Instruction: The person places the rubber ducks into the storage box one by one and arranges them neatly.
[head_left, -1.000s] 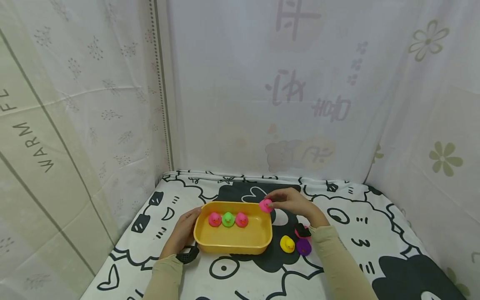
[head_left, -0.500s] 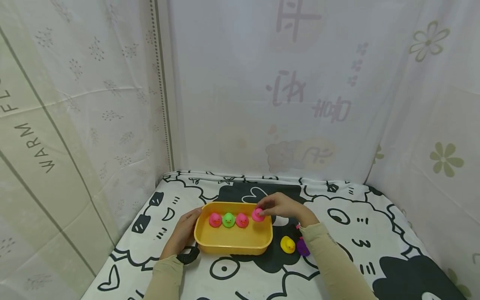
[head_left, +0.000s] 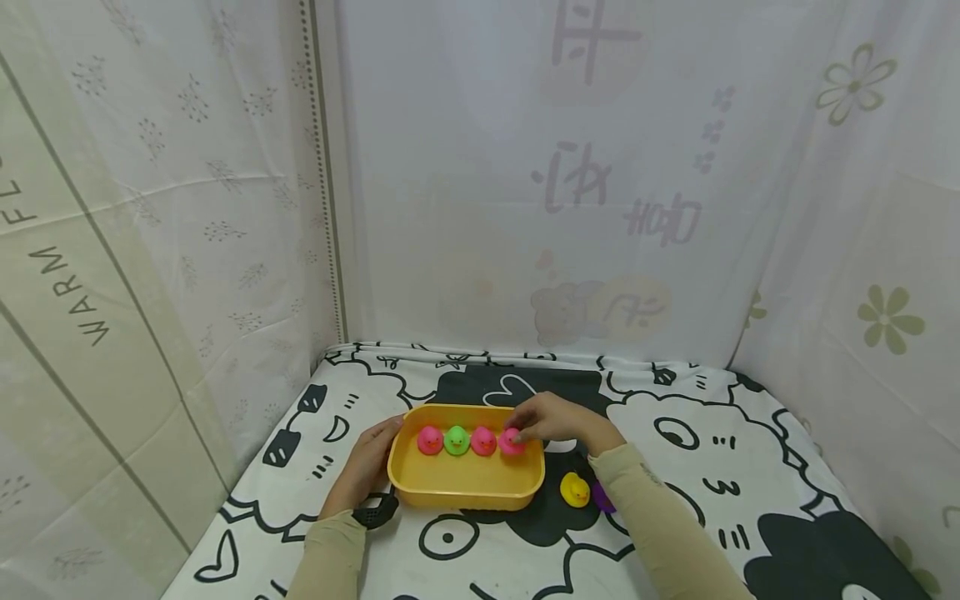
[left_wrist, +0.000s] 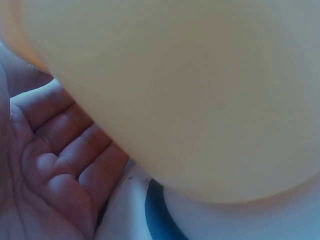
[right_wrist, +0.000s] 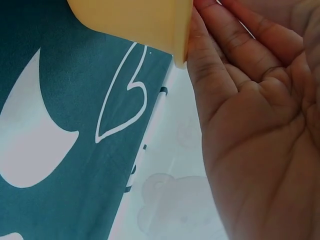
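A yellow plastic tray (head_left: 468, 483) lies on the cloth in the head view. Inside it, a pink rubber duck (head_left: 430, 440), a green one (head_left: 457, 440) and another pink one (head_left: 483, 442) form a row. My right hand (head_left: 552, 418) reaches over the tray's right rim and pinches a further pink rubber duck (head_left: 512, 442) at the row's right end. At the tray's left end, my left hand (head_left: 365, 458) holds the side, fingers (left_wrist: 85, 135) against the outer wall in the left wrist view. In the right wrist view the tray wall hides the held duck.
A yellow rubber duck (head_left: 574, 489) sits on the patterned cloth (head_left: 450, 567) right of the tray. Beside it, a purple duck (head_left: 603, 498) is partly covered by the right sleeve (head_left: 652, 508). Printed curtains (head_left: 465, 208) enclose the back and sides.
My right hand has carried the pink rubber duck from above the tray's back right corner down and left, to the end of the row. The left hand and the tray have stayed put.
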